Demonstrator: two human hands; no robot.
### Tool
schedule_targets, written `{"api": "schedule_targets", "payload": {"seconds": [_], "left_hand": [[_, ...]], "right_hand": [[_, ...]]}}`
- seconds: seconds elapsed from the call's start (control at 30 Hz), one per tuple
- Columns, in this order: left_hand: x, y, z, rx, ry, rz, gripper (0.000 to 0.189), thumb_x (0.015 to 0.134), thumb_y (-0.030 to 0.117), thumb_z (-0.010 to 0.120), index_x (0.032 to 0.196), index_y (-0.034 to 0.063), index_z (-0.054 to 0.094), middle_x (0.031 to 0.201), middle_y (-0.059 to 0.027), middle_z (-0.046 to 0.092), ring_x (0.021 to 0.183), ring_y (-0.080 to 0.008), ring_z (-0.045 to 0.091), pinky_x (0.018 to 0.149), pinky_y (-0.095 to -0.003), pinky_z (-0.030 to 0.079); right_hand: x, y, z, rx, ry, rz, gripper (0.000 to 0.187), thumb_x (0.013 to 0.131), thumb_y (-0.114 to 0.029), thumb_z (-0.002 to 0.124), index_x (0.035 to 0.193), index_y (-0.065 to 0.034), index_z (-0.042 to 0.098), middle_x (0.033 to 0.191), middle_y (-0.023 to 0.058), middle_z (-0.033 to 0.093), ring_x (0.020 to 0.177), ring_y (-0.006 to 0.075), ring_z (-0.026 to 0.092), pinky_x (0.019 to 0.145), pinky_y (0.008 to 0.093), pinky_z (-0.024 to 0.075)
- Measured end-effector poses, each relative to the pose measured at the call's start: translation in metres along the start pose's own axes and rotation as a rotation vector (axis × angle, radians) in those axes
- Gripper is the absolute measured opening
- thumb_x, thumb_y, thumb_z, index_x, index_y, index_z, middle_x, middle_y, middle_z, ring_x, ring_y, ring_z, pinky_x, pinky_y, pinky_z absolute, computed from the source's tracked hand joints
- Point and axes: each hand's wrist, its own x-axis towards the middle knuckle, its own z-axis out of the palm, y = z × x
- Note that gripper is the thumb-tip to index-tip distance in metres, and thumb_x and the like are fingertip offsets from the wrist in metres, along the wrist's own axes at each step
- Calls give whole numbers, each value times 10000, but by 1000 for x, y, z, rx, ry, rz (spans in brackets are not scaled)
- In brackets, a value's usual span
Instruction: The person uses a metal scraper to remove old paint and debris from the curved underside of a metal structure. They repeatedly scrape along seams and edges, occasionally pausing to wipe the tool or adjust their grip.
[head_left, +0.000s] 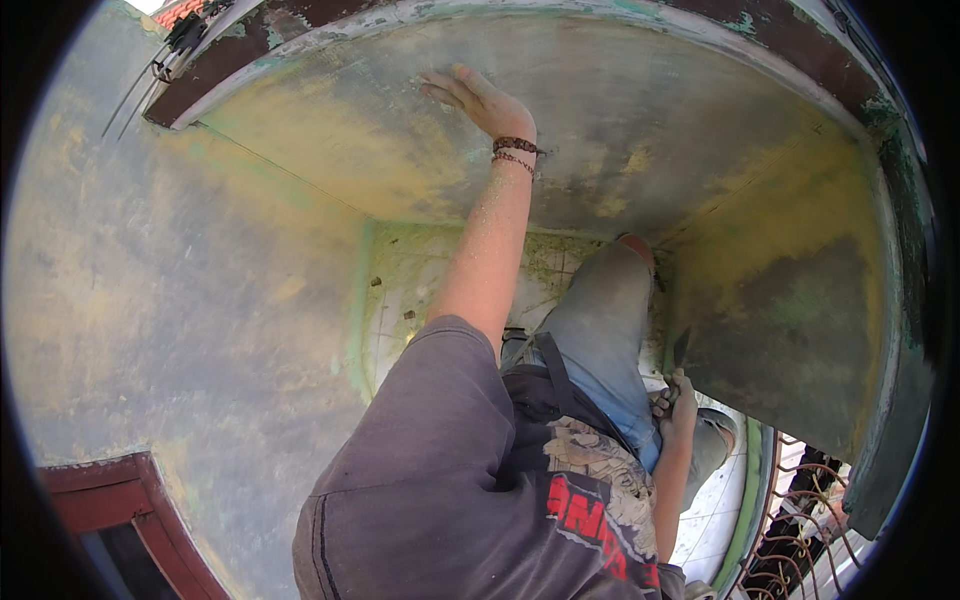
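My left hand (480, 101) is raised at the arm's length against a wall (600, 105) patched in grey and yellow. Its fingers are spread and seem to touch the surface; nothing is held in it. Pale dust speckles the forearm, and two bracelets (514, 150) circle the wrist. Low on the right, my right hand (677, 405) grips a scraper or putty knife (681, 349), its dark blade pointing away from me. The fingers hide its handle. That blade is close to the right side wall (795, 322), which has a dark patch.
Tiled floor (390, 300) with small bits of debris lies below, around my legs. A worn ledge (315, 30) with peeling paint runs along the top. On the left are another wall (210, 300) and a red-brown frame (97, 495). Curled metal railing (795, 517) stands lower right.
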Motion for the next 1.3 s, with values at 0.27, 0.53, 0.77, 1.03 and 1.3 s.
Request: {"api": "schedule_targets", "payload": {"seconds": [0.27,0.53,0.77,1.03,1.3], "left_hand": [[-20,13,-1,281,-180,-1,828,1032,530,324,1563,75,-119,1593,-238,-232,1501,-373,-144,1219,-495,45],[-21,45,16,195,-217,332,850,1020,321,452,1527,-49,-121,1594,-279,-183,1495,-397,-149,1217,-505,0],[-46,74,23,446,-509,376,1005,895,243,623,1513,-95,-94,1579,-337,-138,1487,-445,-133,1214,-522,3],[-106,107,61,185,-677,434,1033,861,224,650,1515,-92,-86,1568,-352,-157,1481,-467,-135,1209,-534,28],[-149,115,97,209,-916,630,967,842,230,673,1530,-78,68,1594,-318,-67,1497,-449,-36,1211,-529,80]], "right_hand": [[-4,-6,13,-65,-28,-37,169,896,-273,585,955,-115,571,610,-42,443,457,79,403,416,234,323],[-8,-4,10,-25,21,-17,166,889,-247,591,968,-103,571,626,-32,445,488,71,404,426,236,316],[-9,-6,11,-10,52,-22,152,887,-255,617,908,-113,564,636,-27,451,478,88,417,420,258,331],[-13,-7,18,-41,82,-52,151,893,-252,617,908,-112,564,649,-30,450,481,80,395,414,250,308],[-15,-6,19,-48,83,-68,147,897,-254,612,893,-121,552,642,-32,453,473,78,402,405,255,310]]}}
